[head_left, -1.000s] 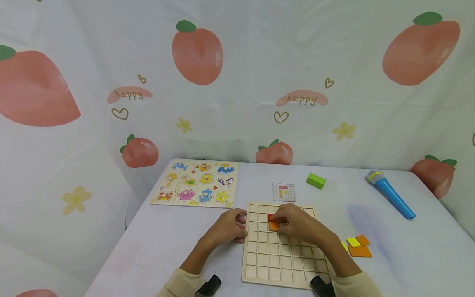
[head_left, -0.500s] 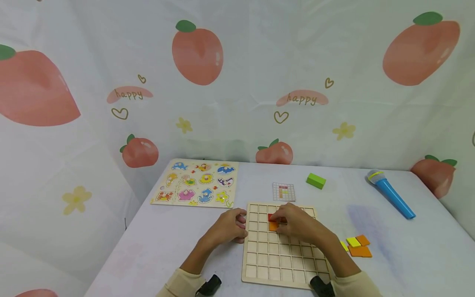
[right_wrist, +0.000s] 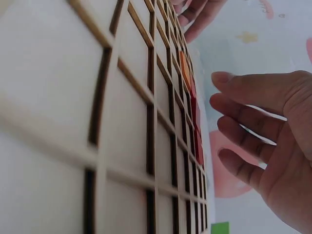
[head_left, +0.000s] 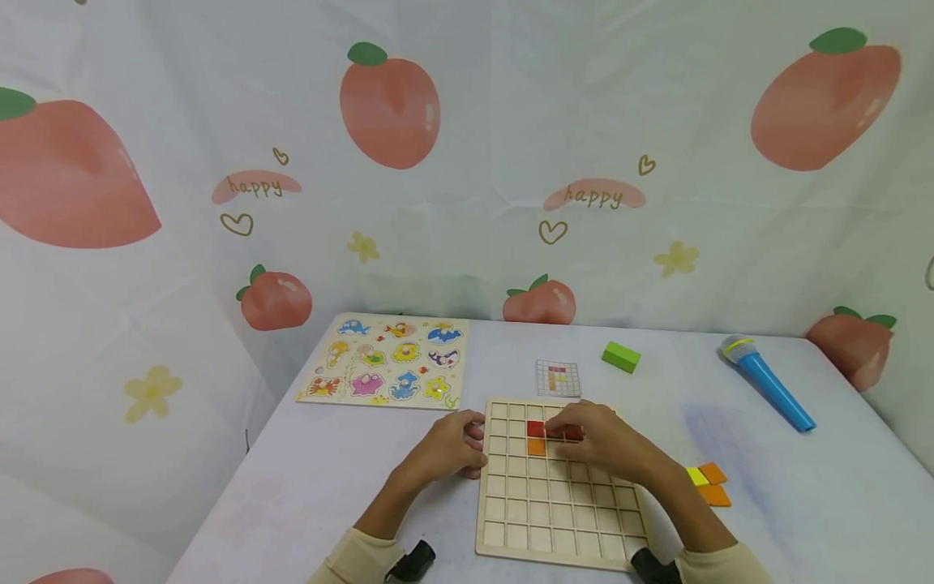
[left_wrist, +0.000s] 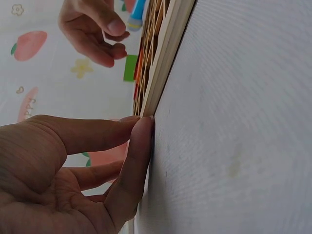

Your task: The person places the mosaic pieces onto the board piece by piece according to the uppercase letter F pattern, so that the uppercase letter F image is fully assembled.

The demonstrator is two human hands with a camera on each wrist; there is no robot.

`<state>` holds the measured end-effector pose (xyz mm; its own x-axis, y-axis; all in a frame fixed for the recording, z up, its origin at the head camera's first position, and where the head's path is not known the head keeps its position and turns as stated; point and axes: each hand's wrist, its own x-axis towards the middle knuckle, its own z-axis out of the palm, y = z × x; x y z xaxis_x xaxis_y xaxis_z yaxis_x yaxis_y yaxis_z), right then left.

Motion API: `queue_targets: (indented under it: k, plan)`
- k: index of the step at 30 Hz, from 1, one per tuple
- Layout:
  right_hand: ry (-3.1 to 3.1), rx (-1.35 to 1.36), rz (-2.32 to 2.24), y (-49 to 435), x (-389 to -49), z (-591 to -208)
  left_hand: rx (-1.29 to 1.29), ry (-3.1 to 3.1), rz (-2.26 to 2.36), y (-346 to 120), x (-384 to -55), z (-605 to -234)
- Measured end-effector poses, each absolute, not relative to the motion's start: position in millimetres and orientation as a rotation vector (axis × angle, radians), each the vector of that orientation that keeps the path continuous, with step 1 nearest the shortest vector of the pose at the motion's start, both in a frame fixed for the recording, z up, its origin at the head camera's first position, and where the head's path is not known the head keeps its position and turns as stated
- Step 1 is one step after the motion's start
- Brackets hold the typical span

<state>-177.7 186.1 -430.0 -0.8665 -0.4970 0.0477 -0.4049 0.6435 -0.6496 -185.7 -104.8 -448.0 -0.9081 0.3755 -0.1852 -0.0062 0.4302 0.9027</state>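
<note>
A square wooden grid board (head_left: 527, 513) lies on the table. My left hand (head_left: 447, 444) pinches its left edge; in the left wrist view the thumb and a finger of that hand (left_wrist: 87, 165) meet at the rim. A row of red tiles (head_left: 536, 428) sits in cells of the board's upper part, partly covered by my right hand. Below the leftmost red tile, an orange tile (head_left: 536, 447) fills a cell. My right hand (head_left: 601, 440) hovers over the board with loosely bent fingers. In the right wrist view this hand (right_wrist: 278, 131) holds nothing and is apart from the tiles.
Several yellow and orange tiles (head_left: 713, 495) lie right of the board, partly behind my forearm. Behind the board are a small printed grid card (head_left: 558, 389) and a green block (head_left: 621, 356). A sea-animal puzzle (head_left: 387, 365) lies back left, a blue toy microphone (head_left: 777, 391) back right.
My right hand has let go of the orange tile and moved slightly right, uncovering that tile and more of the red ones. The left hand stays at the board's edge.
</note>
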Motion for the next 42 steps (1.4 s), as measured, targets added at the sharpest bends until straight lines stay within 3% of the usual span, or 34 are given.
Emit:
queue_targets:
  k: [42]
  plan:
    - [2.836, -0.302, -0.937, 306, -131, -432, 0.322, 2.321, 1.493, -105, -185, -448]
